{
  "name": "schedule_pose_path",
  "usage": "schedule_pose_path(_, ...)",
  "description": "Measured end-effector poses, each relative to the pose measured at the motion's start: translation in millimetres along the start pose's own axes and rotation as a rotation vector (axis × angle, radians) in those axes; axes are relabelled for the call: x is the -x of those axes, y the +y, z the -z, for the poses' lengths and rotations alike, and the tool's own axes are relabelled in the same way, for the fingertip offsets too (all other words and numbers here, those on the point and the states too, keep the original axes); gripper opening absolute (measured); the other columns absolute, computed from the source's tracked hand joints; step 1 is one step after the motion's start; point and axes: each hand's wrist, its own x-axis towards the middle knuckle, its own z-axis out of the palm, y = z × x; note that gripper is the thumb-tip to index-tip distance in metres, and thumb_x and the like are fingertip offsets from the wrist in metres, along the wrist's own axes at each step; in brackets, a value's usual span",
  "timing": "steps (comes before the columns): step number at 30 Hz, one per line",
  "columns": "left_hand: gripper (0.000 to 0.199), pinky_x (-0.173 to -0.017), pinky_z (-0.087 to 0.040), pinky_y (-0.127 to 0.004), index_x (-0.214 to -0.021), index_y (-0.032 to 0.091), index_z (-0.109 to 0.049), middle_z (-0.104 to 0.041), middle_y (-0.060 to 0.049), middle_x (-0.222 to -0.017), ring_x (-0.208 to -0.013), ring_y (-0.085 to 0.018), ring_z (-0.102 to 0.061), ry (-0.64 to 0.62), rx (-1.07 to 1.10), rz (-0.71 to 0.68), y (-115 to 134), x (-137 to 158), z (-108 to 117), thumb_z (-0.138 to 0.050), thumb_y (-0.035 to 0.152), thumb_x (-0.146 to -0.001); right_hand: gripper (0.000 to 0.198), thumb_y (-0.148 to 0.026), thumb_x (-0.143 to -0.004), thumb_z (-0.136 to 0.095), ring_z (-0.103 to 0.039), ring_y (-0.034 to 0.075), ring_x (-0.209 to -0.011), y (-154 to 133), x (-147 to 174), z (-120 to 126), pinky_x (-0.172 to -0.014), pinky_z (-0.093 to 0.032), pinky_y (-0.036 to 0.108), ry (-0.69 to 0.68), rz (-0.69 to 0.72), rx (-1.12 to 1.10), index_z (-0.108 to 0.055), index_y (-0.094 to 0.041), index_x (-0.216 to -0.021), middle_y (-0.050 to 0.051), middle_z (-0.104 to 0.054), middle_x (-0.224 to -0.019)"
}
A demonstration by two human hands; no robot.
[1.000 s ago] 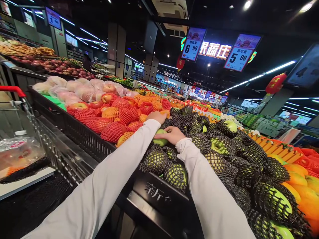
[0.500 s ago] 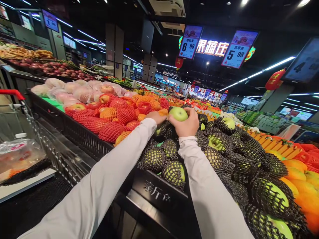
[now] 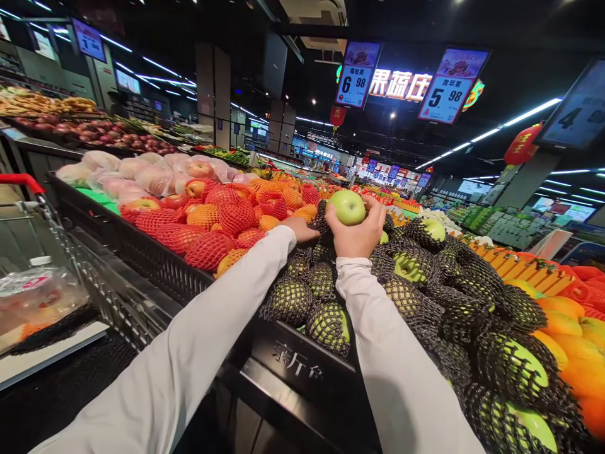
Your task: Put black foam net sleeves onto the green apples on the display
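Observation:
My right hand is closed around a bare green apple, holding it above the heap with its stem side partly facing me. Just left of it, my left hand has its fingers pressed together at a black foam net, which shows beyond the fingertips; its grip is partly hidden. Below both hands lie several green apples in black foam nets, piled in a black display bin.
Apples in red and orange nets fill the bin on the left, with plastic-wrapped fruit behind. Oranges lie at far right. A shopping cart with a bagged item stands at left. Price signs hang overhead.
The green apple in my right hand has risen slightly and shifted right. My left hand is a little lower and farther from the apple, with the black net showing between them.

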Motion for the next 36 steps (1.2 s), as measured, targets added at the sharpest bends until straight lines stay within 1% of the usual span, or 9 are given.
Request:
schedule_pose_path(3,0.044,-0.090,-0.051,-0.039,-0.096,0.019,-0.067,-0.071,-0.011,-0.103,-0.102,-0.032,-0.065,0.105,-0.013,-0.014,1.2,1.6,1.2,-0.064,0.055,-0.073,0.054,-0.045,-0.069,-0.069,-0.054,0.026,-0.106,1.7,0.9,-2.7,-0.101,-0.042,0.042,-0.021,-0.022,0.002,-0.051,-0.016,-0.111,0.013,-0.055,-0.115)
schedule_pose_path(7,0.016,-0.086,-0.049,-0.030,-0.080,0.019,-0.064,-0.071,-0.005,-0.090,-0.090,-0.022,-0.065,0.197,0.199,-0.164,2.9,-1.4,-0.2,-0.065,0.034,-0.077,0.057,-0.043,-0.066,-0.070,-0.055,0.025,-0.103,4.4,2.3,-5.9,-0.097,-0.042,0.041,-0.059,-0.002,0.022,-0.049,-0.018,-0.113,0.011,-0.057,-0.113)
schedule_pose_path(12,0.013,-0.079,-0.047,-0.029,-0.081,0.016,-0.057,-0.068,-0.007,-0.087,-0.080,-0.018,-0.061,0.560,0.519,-0.070,-1.6,-14.7,-0.2,-0.054,0.027,-0.087,0.061,-0.037,-0.065,-0.072,-0.055,0.026,-0.095,4.5,5.3,-6.7,-0.087,-0.044,0.038,-0.172,-0.040,0.149,-0.048,-0.018,-0.117,0.008,-0.063,-0.105)
schedule_pose_path(15,0.016,-0.081,-0.046,-0.030,-0.083,0.016,-0.056,-0.067,-0.007,-0.089,-0.083,-0.019,-0.062,0.478,0.559,-0.043,-3.9,-17.8,-4.5,-0.063,0.031,-0.082,0.063,-0.036,-0.064,-0.075,-0.057,0.029,-0.096,3.9,6.8,-7.4,-0.082,-0.045,0.037,-0.343,-0.057,0.295,-0.049,-0.017,-0.118,0.009,-0.065,-0.101)
schedule_pose_path(18,0.026,-0.083,-0.046,-0.035,-0.079,0.018,-0.056,-0.066,-0.008,-0.088,-0.088,-0.026,-0.063,0.280,0.404,-0.038,-3.7,-14.8,-10.7,-0.076,0.032,-0.071,0.067,-0.035,-0.063,-0.080,-0.058,0.033,-0.101,4.9,6.8,-9.0,-0.082,-0.046,0.038,-0.497,-0.046,0.439,-0.051,-0.015,-0.119,0.013,-0.066,-0.106)
schedule_pose_path(20,0.022,-0.085,-0.046,-0.038,-0.074,0.018,-0.056,-0.066,-0.010,-0.086,-0.092,-0.030,-0.063,0.244,0.315,-0.043,-2.9,-12.0,-11.5,-0.075,0.029,-0.071,0.070,-0.040,-0.064,-0.082,-0.058,0.034,-0.106,5.8,5.6,-9.5,-0.084,-0.046,0.039,-0.540,-0.035,0.471,-0.051,-0.014,-0.121,0.014,-0.064,-0.113)
schedule_pose_path(26,0.017,-0.088,-0.046,-0.039,-0.091,0.017,-0.056,-0.067,-0.015,-0.104,-0.099,-0.030,-0.063,0.654,0.544,0.061,-2.3,-11.0,0.4,-0.056,0.033,-0.088,0.076,-0.055,-0.060,-0.085,-0.060,0.033,-0.108,1.9,3.8,-7.7,-0.084,-0.048,0.040,-0.733,-0.050,0.576,-0.055,-0.018,-0.119,0.013,-0.064,-0.116)
schedule_pose_path(29,0.016,-0.086,-0.047,-0.037,-0.085,0.018,-0.054,-0.067,-0.012,-0.098,-0.093,-0.028,-0.063,0.655,0.621,0.022,-2.2,-12.7,0.5,-0.063,0.031,-0.081,0.078,-0.049,-0.054,-0.089,-0.063,0.031,-0.107,-0.6,5.3,-7.7,-0.086,-0.049,0.040,-0.896,-0.020,0.639,-0.057,-0.022,-0.120,0.012,-0.065,-0.116)
schedule_pose_path(36,0.027,-0.088,-0.045,-0.034,-0.078,0.018,-0.055,-0.065,-0.007,-0.087,-0.092,-0.024,-0.061,0.515,0.846,-0.122,-1.3,-18.9,-10.1,-0.058,0.044,-0.085,0.073,-0.044,-0.061,-0.081,-0.065,0.031,-0.103,-2.8,6.7,-7.1,-0.084,-0.052,0.041,-0.695,-0.072,0.467,-0.054,-0.020,-0.124,0.010,-0.067,-0.112)
